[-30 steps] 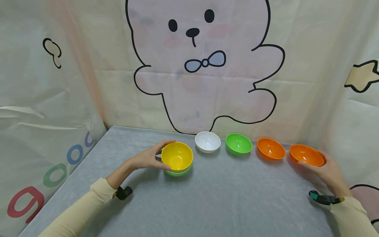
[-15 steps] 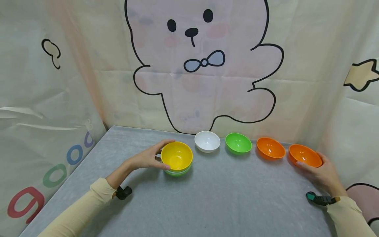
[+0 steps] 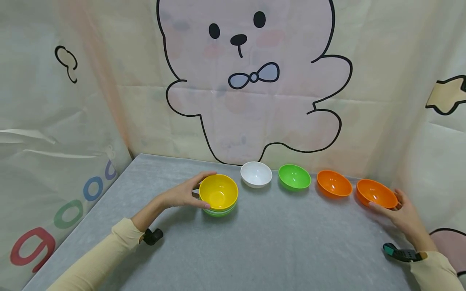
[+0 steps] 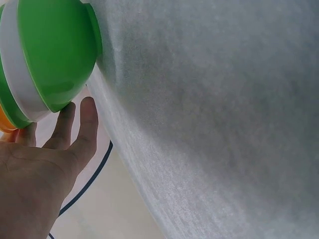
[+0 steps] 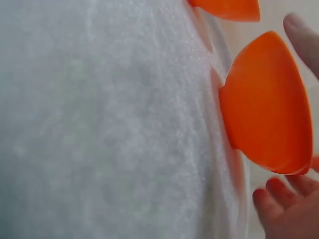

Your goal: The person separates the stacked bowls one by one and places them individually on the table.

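In the head view, my left hand [image 3: 182, 195] holds the side of a bowl stack topped by a yellow bowl [image 3: 219, 193], thumb at the near rim. Green and white bowls [image 4: 57, 52] show beneath it in the left wrist view, where fingers curve against the stack. At the far right, my right hand [image 3: 409, 220] is spread around the rightmost orange bowl [image 3: 376, 194]. The right wrist view shows this bowl [image 5: 269, 107] standing upright on the cloth, the thumb apart from it and the fingers close to its rim, at least one seemingly touching.
Along the back of the grey cloth-covered table [image 3: 255, 250] stand a white bowl [image 3: 256, 175], a green bowl [image 3: 294, 177] and another orange bowl [image 3: 333, 184], left to right. A printed curtain [image 3: 240, 121] hangs directly behind them.
The rightmost orange bowl has shifted slightly left, towards its neighbour. My right hand has since loosened and drawn a little back to the right. My left hand and the stack look still.
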